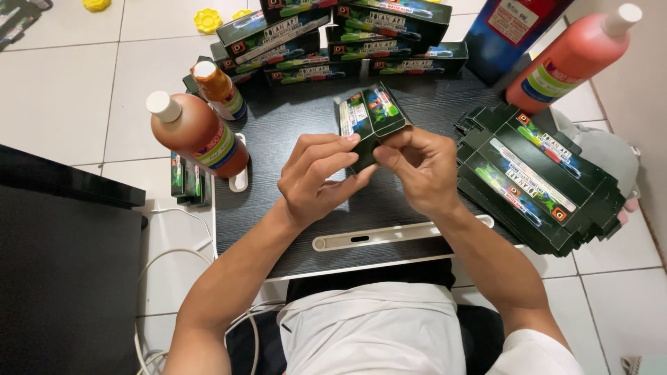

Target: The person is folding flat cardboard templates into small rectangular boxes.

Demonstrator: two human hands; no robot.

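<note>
Both hands pinch one small dark box (368, 118) at table centre: left hand (316, 177) fingers curled on its near end, right hand (417, 170) gripping the flap. Risk: squeezing too hard creases the card; an elbow could knock the flat-box stack (535, 180) at 3 o'clock or the brown bottle (198, 132) at 9.

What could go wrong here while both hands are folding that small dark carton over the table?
The stack of flat cartons overhangs the table edge by the right hand and might get knocked off by that arm. The big red-brown bottle stands at the edge near the left hand, so it could tip. Pinching the small carton hard may crease it.
</note>
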